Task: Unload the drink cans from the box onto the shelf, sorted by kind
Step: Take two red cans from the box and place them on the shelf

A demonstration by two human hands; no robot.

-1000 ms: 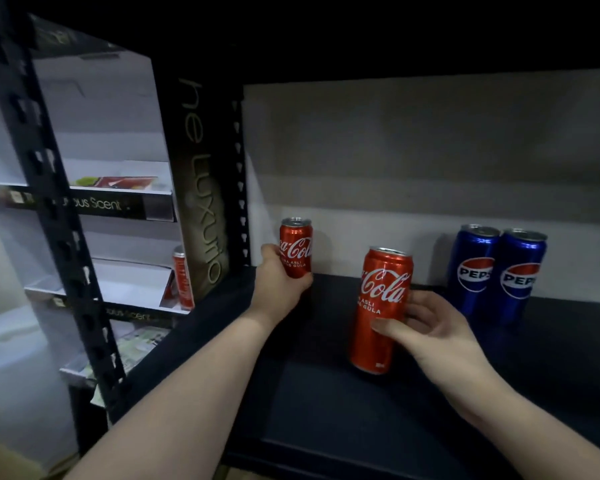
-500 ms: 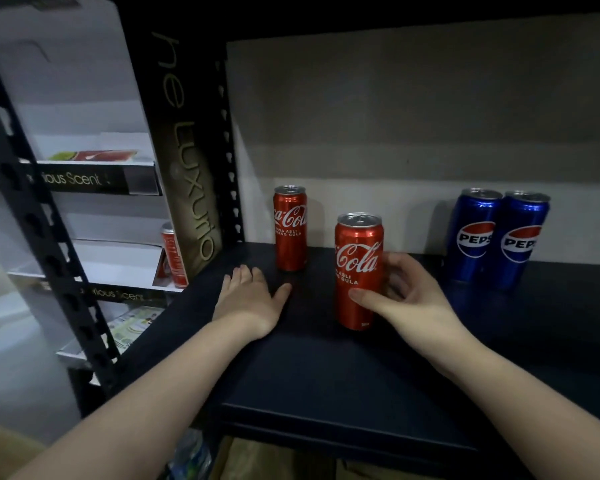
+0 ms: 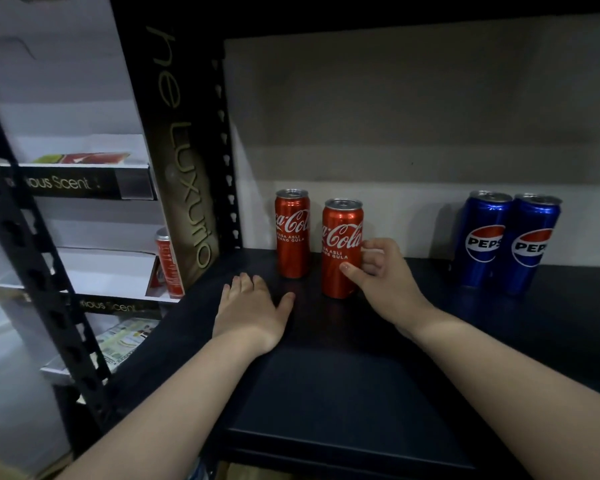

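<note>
Two red Coca-Cola cans stand upright at the back left of the dark shelf [image 3: 326, 382]. The rear can [image 3: 291, 233] stands free by the wall. My right hand [image 3: 385, 282] wraps the right side of the nearer can [image 3: 340, 247], thumb across its front, with the can resting on the shelf. Flat on the shelf, palm down and fingers apart, lies my left hand [image 3: 252, 306], just in front of the rear can and not touching it. Two blue Pepsi cans [image 3: 482, 237] [image 3: 534, 242] stand side by side at the back right. The box is out of view.
A black perforated upright [image 3: 227, 150] bounds the shelf on the left. Beyond it stands a white cardboard display [image 3: 94, 271] with a black "Luxurio" side panel [image 3: 184, 168] and another red can [image 3: 167, 261] on its ledge. Another black post [image 3: 32, 254] stands nearer left.
My right hand set its Coca-Cola can down and slid it back beside the rear can. My left hand let go of the rear can and dropped flat onto the shelf.
</note>
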